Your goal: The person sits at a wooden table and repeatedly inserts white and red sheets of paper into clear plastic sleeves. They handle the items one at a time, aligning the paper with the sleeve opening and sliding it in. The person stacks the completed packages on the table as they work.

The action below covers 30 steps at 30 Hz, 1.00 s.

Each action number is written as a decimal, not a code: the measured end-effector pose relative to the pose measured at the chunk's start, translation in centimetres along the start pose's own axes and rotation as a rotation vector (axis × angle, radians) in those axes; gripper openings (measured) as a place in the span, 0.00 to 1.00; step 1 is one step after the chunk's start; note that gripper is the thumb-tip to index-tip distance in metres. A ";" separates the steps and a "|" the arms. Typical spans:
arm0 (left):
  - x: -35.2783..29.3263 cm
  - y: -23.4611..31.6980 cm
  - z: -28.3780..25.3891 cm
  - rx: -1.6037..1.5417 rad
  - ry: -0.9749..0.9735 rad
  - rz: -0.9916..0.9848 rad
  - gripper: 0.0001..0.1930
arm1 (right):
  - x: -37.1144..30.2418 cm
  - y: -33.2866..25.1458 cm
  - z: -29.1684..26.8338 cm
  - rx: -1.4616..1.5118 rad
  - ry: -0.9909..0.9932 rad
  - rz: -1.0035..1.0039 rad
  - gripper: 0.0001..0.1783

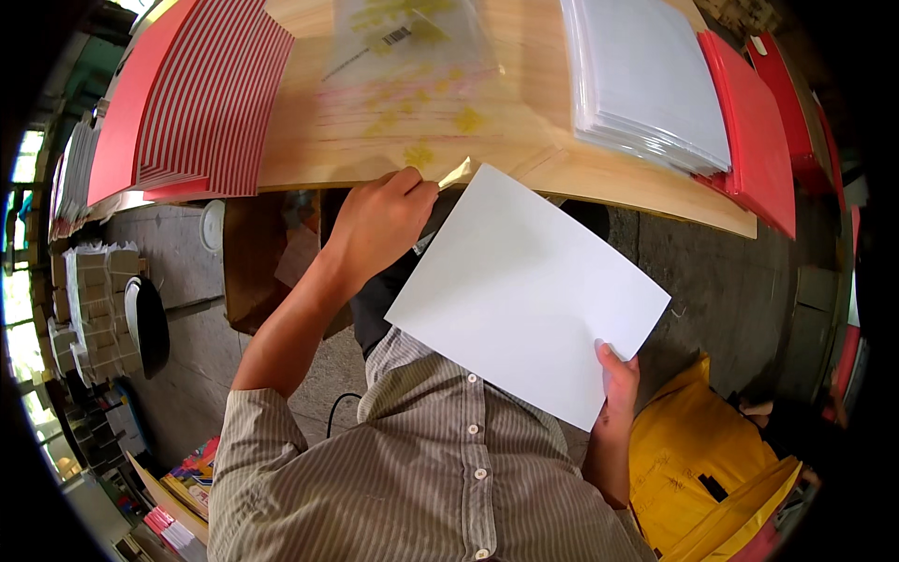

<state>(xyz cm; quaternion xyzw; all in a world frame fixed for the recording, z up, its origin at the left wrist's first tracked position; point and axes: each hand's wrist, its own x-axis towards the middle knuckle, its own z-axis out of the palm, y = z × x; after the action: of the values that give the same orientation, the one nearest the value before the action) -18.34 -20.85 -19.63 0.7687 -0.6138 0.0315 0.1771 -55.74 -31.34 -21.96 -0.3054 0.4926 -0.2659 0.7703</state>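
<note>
A large white sheet point(534, 290) is tilted in front of my body, its upper corner at the table's edge. My right hand point(618, 379) grips its lower right side, thumb on top and the other fingers hidden beneath. My left hand point(384, 220) is at the front edge of the table, fingers curled closed. From those fingers a shiny yellowish strip point(456, 175) sticks out toward the sheet's upper corner. A clear plastic bag point(403, 66) with yellow floral print and a barcode label lies flat on the wooden table point(534, 131) beyond my hands.
On the table's left rises a tall stack of red-and-white striped-edged boards point(201, 94). White sheets in clear plastic point(646, 84) are piled at the right, beside red folders point(744, 131). A yellow cloth-like cover point(702, 459) is at my lower right. Bundled stacks point(98, 300) stand on the floor to the left.
</note>
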 end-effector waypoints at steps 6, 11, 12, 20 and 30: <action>-0.8 1.4 0.1 -0.088 -0.038 -0.012 0.05 | -0.6 -1.4 0.6 0.051 0.045 -0.068 0.33; -1.3 2.3 -0.1 -0.196 -0.059 -0.036 0.06 | -0.5 -1.6 0.3 0.039 0.052 -0.107 0.31; -1.3 2.5 -0.1 -0.210 -0.059 -0.030 0.06 | -0.5 -1.6 0.2 0.034 0.054 -0.113 0.31; -1.9 3.5 0.1 -0.217 -0.037 -0.028 0.08 | -0.7 -1.2 0.1 0.022 0.081 -0.159 0.32; -2.5 4.1 1.1 -0.137 0.035 -0.007 0.12 | -0.5 0.0 -0.5 -0.049 0.096 -0.190 0.35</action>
<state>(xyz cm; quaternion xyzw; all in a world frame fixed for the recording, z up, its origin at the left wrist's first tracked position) -23.09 -19.56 -20.32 0.7562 -0.6088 0.0022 0.2401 -56.40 -31.08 -21.78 -0.3565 0.5042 -0.3399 0.7094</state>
